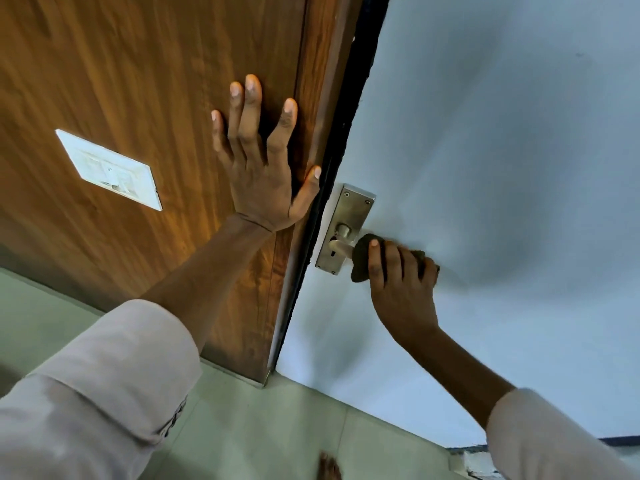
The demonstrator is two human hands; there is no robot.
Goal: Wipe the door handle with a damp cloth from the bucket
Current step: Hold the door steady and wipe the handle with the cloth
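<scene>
The metal door handle (341,247) juts from a steel backplate (346,227) at the edge of a pale grey door (485,150). A dark cloth (362,258) wraps the lever's outer end, and the right hand (401,282) is curled tight around that cloth, fingers folded over it. Beside the door's edge, the left hand (263,168) lies flat with its fingers spread on a brown wood-grain panel (121,64), thumb near the dark gap. A white switch plate (109,169) sits on the panel, well left of the hand. Both pale sleeves are rolled back. Below lies a greenish tiled floor (259,427).
</scene>
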